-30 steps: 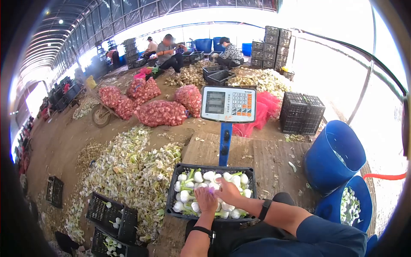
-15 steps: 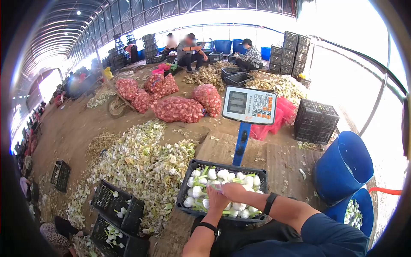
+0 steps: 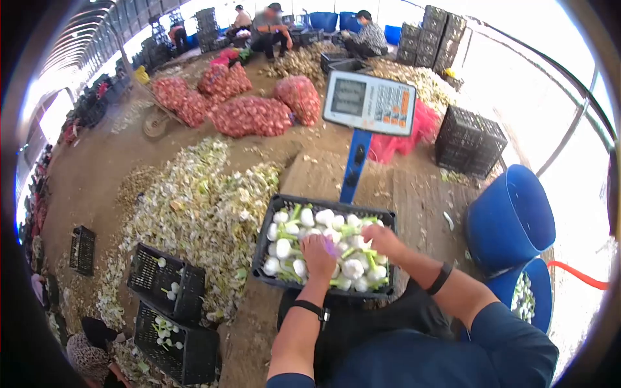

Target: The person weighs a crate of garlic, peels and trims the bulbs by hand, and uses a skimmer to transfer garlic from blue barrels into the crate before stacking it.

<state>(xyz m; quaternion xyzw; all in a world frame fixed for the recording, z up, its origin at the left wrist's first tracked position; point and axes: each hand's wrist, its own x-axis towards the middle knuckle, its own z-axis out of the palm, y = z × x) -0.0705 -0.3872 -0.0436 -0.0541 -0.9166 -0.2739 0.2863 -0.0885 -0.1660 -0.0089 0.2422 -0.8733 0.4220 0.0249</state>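
Note:
A black plastic crate [image 3: 262,240] full of white garlic bulbs [image 3: 353,268] with green stems sits in front of me, below a scale display [image 3: 370,102] on a blue post [image 3: 354,169]. My left hand [image 3: 318,257] rests over the bulbs at the crate's middle, fingers curled down. Something thin and purple [image 3: 330,247] shows beside its thumb; what the fingers hold is hidden. Nearer the right side, my right hand [image 3: 383,239] has its fingers closed around a garlic bulb among the others.
Blue tubs [image 3: 498,223] stand at the right, one with garlic pieces inside. Garlic trimmings [image 3: 194,213] lie heaped at the left, near black crates [image 3: 169,284] with a few bulbs. Red net sacks [image 3: 252,116] lie ahead. Several people [image 3: 369,37] sit or bend farther back.
My hands were together over the crate's middle and are now apart, the right one moved to the right. The view has tilted down, so the crate appears higher.

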